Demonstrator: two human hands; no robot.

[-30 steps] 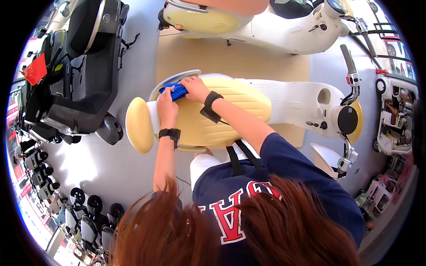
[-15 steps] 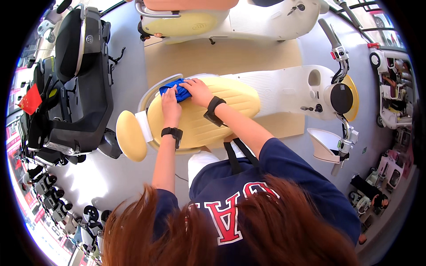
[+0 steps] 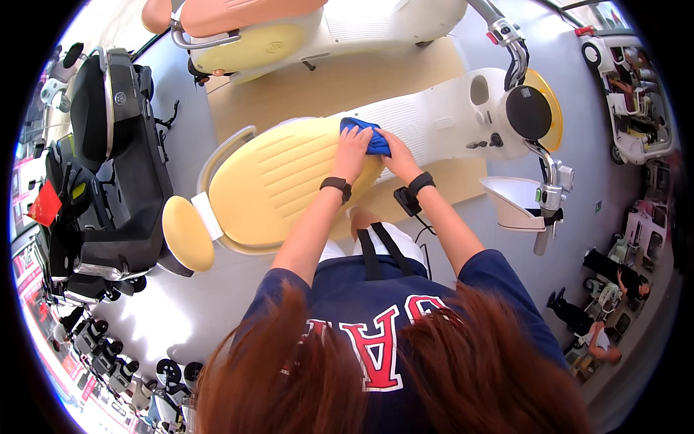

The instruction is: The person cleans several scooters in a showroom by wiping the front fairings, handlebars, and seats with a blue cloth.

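A bunched blue cloth (image 3: 367, 137) lies at the front tip of the yellow scooter seat (image 3: 264, 181), beside the white ribbed footboard (image 3: 405, 119). My left hand (image 3: 352, 152) presses the cloth from its left side, fingers closed over it. My right hand (image 3: 397, 153) grips its right edge. Both wrists wear black bands; a small black box hangs by the right one. The seat belongs to a cream-white scooter with a yellow backrest (image 3: 188, 233) at the left and a round black dial (image 3: 528, 113) at the right.
Beyond stands another scooter with a salmon seat (image 3: 238, 14). A black scooter (image 3: 123, 181) is at the left, near a small red flag (image 3: 45, 205). A white front basket (image 3: 512, 199) juts out at the right. Two people (image 3: 614, 273) are at the far right.
Both hands have carried the blue cloth rightward along the seat, from its rear end by the rail to its front tip. The whole view has shifted and turned slightly.
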